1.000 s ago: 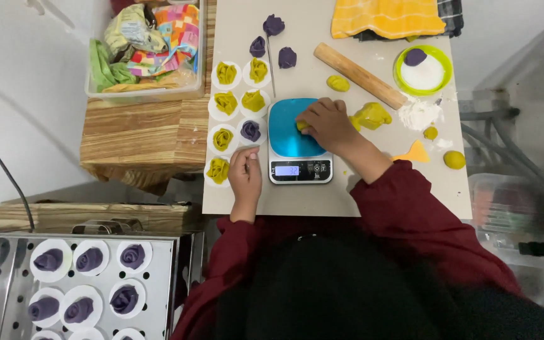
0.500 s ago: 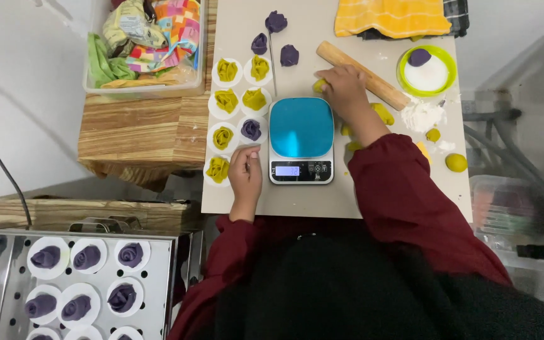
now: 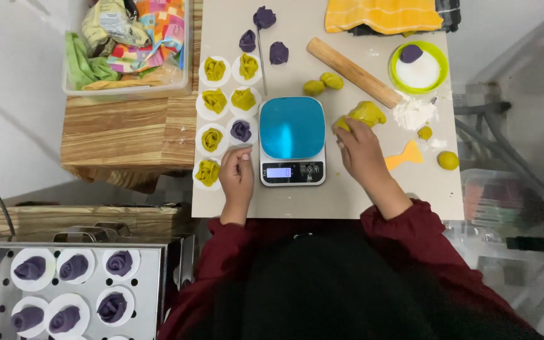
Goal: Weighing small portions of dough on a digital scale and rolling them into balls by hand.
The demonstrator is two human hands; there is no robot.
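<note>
My right hand (image 3: pixel 360 146) lies on the table to the right of the blue-topped kitchen scale (image 3: pixel 292 140), with its fingers gripping the near edge of a yellow dough lump (image 3: pixel 366 113). My left hand (image 3: pixel 237 176) rests loosely curled on the table just left of the scale and holds nothing. The scale's pan is bare. Two small yellow dough balls (image 3: pixel 323 83) sit behind the scale. Yellow and purple dough roses on white paper rounds (image 3: pixel 223 116) stand in two columns left of the scale.
A wooden rolling pin (image 3: pixel 352 72) lies diagonally at the back, beside a flour pile (image 3: pixel 413 114), a green-rimmed bowl (image 3: pixel 443 69), an orange scraper (image 3: pixel 404 155) and a folded yellow cloth (image 3: pixel 382 14). A metal tray (image 3: pixel 149 286) of purple roses sits at lower left; a plastic bin (image 3: pixel 127 91) upper left.
My right hand left the scale pan, reached to the back by the rolling pin, then came down to the yellow dough lump. Two small yellow balls now lie behind the scale. My left hand stayed put.
</note>
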